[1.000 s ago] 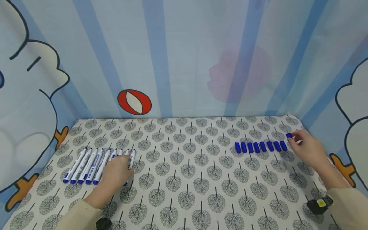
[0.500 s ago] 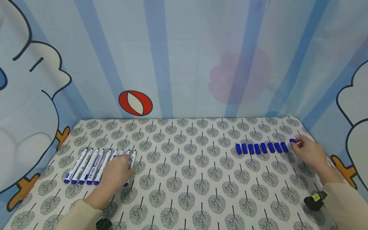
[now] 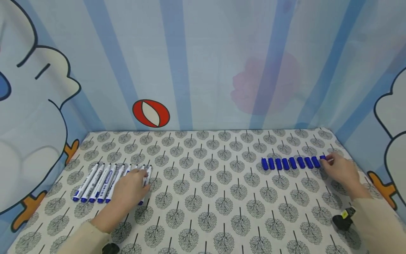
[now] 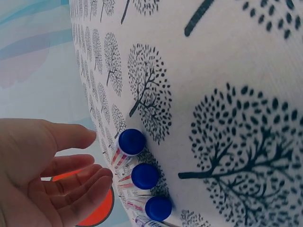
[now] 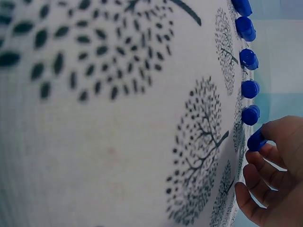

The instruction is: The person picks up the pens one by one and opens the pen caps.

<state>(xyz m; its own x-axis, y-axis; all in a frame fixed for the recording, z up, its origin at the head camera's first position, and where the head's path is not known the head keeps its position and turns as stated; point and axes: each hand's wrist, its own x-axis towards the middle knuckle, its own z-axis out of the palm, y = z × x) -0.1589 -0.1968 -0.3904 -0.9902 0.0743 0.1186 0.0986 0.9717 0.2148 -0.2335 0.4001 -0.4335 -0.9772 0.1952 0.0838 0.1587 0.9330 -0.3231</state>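
Observation:
In the head view, several white uncapped markers (image 3: 101, 183) lie side by side at the left, dark tips away and blue ends nearer. My left hand (image 3: 129, 187) is over the right part of this group and hides some of it. The left wrist view has that hand with fingers loosely bent, thumb apart, beside the blue marker ends (image 4: 145, 176); nothing is between the fingers. At the right, my right hand (image 3: 342, 172) pinches a blue marker cap (image 5: 256, 141) between thumb and index finger. This cap is at the right end of a row of blue caps (image 3: 285, 164).
A white cloth (image 3: 209, 218) printed with grey trees covers the table. Behind it stands a blue striped backdrop (image 3: 209, 70) with cartoon figures, which also closes off both sides. Black wrist devices are strapped at both sleeves.
My right hand has brought its blue cap down toward the cloth, in line with the end of the cap row. The left hand has stayed over the markers.

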